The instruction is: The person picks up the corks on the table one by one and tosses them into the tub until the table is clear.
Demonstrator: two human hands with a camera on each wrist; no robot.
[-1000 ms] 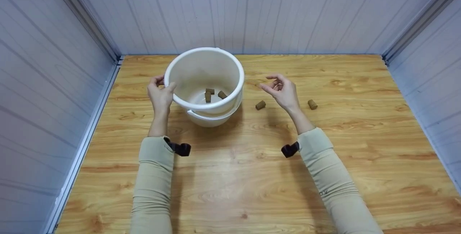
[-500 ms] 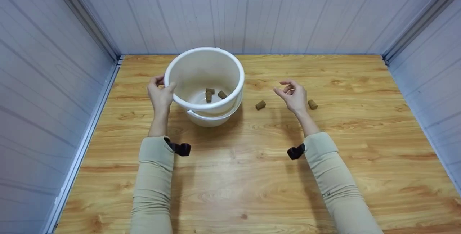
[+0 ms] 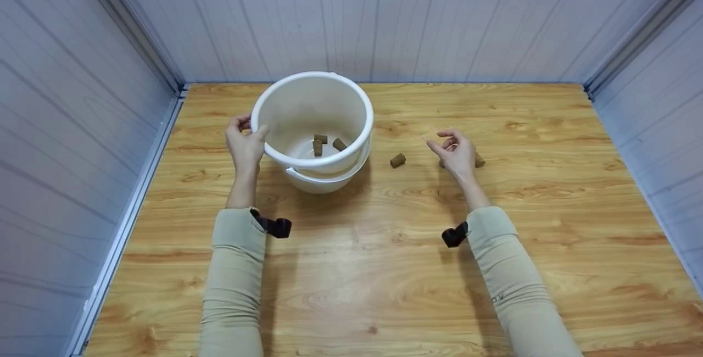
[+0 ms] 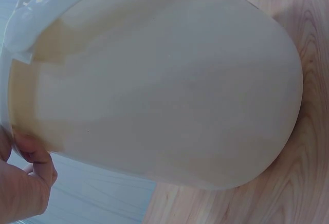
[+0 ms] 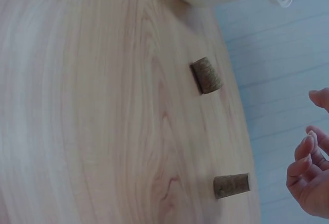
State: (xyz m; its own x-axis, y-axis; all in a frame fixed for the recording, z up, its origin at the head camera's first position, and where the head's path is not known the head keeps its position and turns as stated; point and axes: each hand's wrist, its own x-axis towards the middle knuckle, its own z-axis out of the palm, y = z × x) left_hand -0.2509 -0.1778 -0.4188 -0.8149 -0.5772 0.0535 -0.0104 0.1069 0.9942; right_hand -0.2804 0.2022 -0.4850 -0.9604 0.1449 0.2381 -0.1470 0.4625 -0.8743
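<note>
Pale panelled walls stand at nine, twelve and three o'clock around a wood-grain worktop, where a person in light khaki sleeves works with two bare hands. At eleven o'clock on the worktop sits a white bucket, mouth upward, with three brown corks grouped on its inside floor and a white handle slung low around its outside from seven o'clock to four. The left hand grips the bucket at the nine o'clock point of the rim, thumb over the edge and fingers bent at the outer side. Well apart, between three and four o'clock from the bucket, the right hand hangs over the worktop, its fingers loosely bent, a gap between them and the thumb, with nothing in their hold. One loose cork lies on its side between the bucket and that hand; another cork, partly hidden, shows at the hand's three o'clock. A brown patch peeks out at the hand's eight o'clock, too covered to identify. From the right wrist, two corks appear on the worktop, the fingers clear of both. Each cuff carries a black camera on its inner side
</note>
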